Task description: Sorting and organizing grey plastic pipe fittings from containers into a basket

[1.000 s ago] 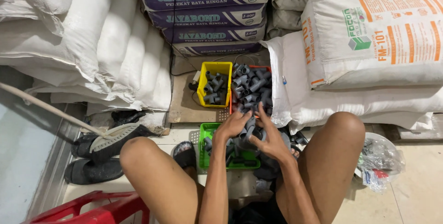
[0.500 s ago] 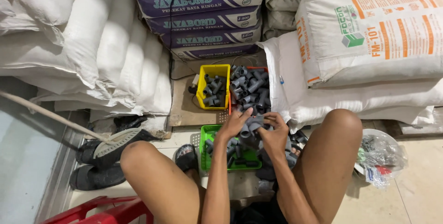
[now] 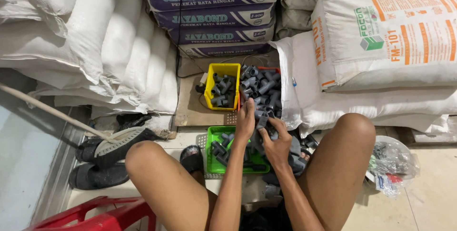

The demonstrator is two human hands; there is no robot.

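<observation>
— Down there, between the bare knees: left hand (image 3: 245,122) stretched forward, fingers loosely spread over grey pipe fittings (image 3: 261,90) heaped by the red bin's rim. Gripping anything? Cannot tell.

— And lower, just beside it: right hand (image 3: 276,144) curled shut around a grey fitting (image 3: 262,121), above the green tray (image 3: 215,163).

— Further up, touching the heap's left side: yellow bin (image 3: 209,86), more grey fittings inside. Behind, stacked white sacks (image 3: 381,40). Off left, dark sandals (image 3: 97,164) on the floor.
</observation>
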